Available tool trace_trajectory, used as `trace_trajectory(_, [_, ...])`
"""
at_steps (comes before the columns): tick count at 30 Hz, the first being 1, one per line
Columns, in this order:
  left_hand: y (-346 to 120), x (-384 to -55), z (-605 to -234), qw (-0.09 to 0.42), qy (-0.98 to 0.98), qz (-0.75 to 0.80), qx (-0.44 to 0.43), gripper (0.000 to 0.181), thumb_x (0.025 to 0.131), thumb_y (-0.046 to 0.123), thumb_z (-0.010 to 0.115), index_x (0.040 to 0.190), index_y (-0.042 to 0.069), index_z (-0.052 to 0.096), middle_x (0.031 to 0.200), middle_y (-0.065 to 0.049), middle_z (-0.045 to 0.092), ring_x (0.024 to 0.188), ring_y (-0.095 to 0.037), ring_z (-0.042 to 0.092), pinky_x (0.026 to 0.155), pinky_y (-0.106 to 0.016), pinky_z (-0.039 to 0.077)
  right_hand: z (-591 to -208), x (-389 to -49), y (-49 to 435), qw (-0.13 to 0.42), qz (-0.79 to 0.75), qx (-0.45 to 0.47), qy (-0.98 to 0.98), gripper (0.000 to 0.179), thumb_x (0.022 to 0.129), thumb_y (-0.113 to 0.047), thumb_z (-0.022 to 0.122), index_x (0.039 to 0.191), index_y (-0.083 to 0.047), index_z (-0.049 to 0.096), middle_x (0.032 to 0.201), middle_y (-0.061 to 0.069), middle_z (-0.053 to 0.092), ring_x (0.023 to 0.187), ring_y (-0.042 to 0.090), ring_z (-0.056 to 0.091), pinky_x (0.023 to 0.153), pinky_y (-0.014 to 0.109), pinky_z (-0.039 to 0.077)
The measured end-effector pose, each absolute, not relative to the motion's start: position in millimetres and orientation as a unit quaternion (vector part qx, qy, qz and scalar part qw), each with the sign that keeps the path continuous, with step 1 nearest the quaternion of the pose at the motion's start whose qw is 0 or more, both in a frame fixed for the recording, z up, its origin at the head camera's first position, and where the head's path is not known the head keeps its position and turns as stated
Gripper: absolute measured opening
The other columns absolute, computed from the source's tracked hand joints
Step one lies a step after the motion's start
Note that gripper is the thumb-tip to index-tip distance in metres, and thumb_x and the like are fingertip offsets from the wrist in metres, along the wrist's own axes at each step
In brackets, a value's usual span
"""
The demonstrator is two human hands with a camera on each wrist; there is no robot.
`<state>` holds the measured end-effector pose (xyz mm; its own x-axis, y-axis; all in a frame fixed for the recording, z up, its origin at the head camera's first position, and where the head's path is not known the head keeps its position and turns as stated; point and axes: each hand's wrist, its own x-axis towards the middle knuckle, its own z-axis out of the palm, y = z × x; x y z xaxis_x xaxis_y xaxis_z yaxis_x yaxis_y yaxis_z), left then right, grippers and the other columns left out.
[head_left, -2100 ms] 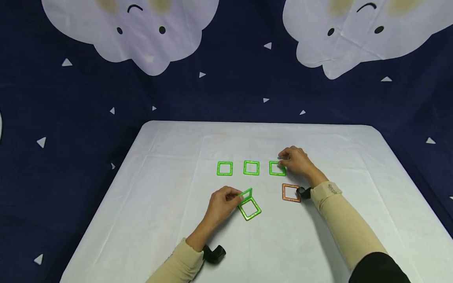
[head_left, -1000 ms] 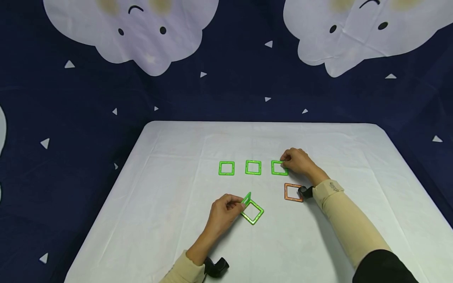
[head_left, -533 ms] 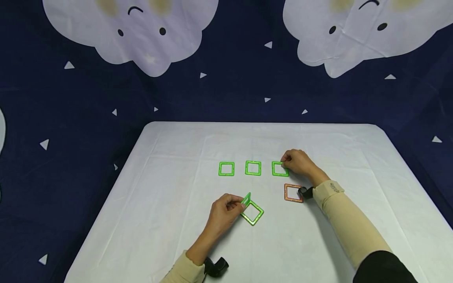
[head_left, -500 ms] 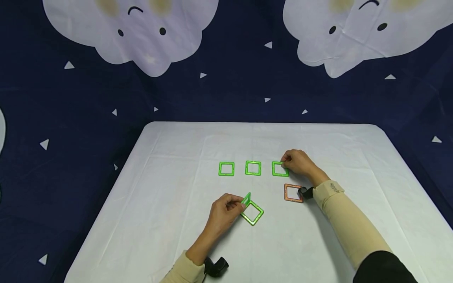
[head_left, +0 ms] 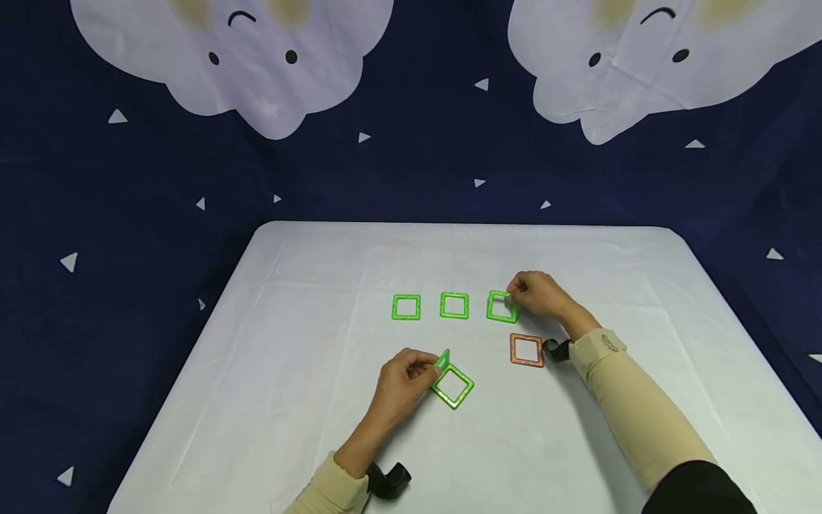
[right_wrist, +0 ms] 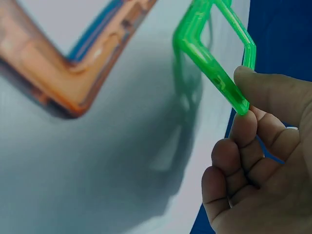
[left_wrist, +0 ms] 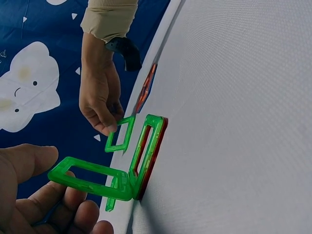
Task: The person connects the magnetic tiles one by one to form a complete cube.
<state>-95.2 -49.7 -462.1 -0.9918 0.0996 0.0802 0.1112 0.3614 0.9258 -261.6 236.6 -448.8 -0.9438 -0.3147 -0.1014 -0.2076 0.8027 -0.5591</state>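
In the head view, my left hand [head_left: 401,382] pinches an upright green square magnetic tile [left_wrist: 90,186]. It is joined along one edge to a second green tile [head_left: 444,397], and the two stand at an angle like an open hinge. My right hand [head_left: 544,294] pinches the right corner of another green tile [head_left: 501,319], which is tilted and raised off the table in the right wrist view, its shadow below. Two more green tiles, one at left [head_left: 406,318] and one in the middle [head_left: 454,317], lie flat in a row beside it.
An orange square tile [head_left: 513,351] lies flat just in front of my right hand, close to the black wrist camera [head_left: 556,350]. All of this is on a white-covered table [head_left: 289,357]. Behind it hangs a dark blue cloth [head_left: 417,178] with clouds.
The right-hand green tile, earlier flat under my right fingers, is now lifted slightly and tilted. My left hand's joined pair came a little nearer and turned earlier on, then stayed nearly still.
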Motion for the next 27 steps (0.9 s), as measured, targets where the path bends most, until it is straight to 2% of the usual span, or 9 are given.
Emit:
trace_trajectory(8, [-50.2,-95.1,-460.2,0.010,-0.822,-0.566,-0.066,0.016,0.083,0.015,0.070,0.097,0.008,0.071,0.087,-0.005,0.065,0.073,-0.003,0.054,0.067,-0.018,0.047,-439.9,-255.9,234.7,0.102,-0.290,-0.132,0.942,0.010,0.085,-0.009,0.060,0.092,-0.004,0.064,0.085,0.008,0.064,0.076,0.018,0.054,0.068,0.028,0.041])
trace_trajectory(19, [-51.0,-95.7,-458.9,0.013,-0.823,-0.563,-0.073,0.016,0.084,0.016,0.069,0.097,0.008,0.072,0.086,-0.005,0.065,0.073,-0.006,0.055,0.067,-0.018,0.046,-434.3,-246.1,235.6,0.082,-0.303,-0.126,0.941,0.011,0.084,-0.010,0.062,0.093,-0.005,0.064,0.085,0.007,0.064,0.077,0.017,0.054,0.066,0.028,0.042])
trace_trajectory(27, [-51.4,-95.7,-458.5,0.017,-0.823,-0.562,-0.075,0.016,0.084,0.016,0.069,0.097,0.008,0.072,0.086,-0.004,0.065,0.074,-0.005,0.055,0.067,-0.018,0.046,-424.1,-231.1,229.0,0.063,-0.336,-0.103,0.934,0.013,0.085,-0.016,0.064,0.095,-0.007,0.064,0.084,0.006,0.062,0.076,0.017,0.055,0.066,0.029,0.042])
